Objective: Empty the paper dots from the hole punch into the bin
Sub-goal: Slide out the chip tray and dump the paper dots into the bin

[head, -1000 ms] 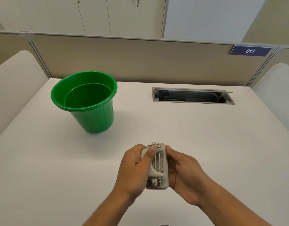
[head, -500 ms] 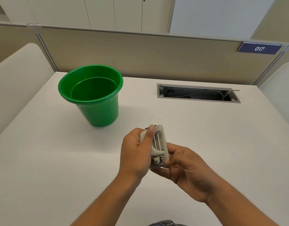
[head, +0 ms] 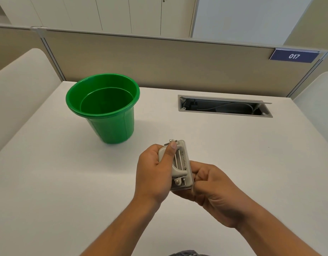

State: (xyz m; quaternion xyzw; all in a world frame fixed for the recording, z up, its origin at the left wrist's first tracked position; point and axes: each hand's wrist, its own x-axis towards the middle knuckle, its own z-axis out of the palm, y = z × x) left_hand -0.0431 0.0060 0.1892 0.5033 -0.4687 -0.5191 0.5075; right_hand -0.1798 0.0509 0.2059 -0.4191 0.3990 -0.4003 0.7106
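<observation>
While the left hand (head: 153,169) is clamped around the lever side of the grey hole punch (head: 179,165) at lower centre and the right hand (head: 213,189) pinches its base, this rigid, compact tool, judged light, sits well short of the green bin (head: 104,108) at upper left.

Office: desk partition (head: 159,58) with 017 sign (head: 294,56), cable tray (head: 224,106).
</observation>
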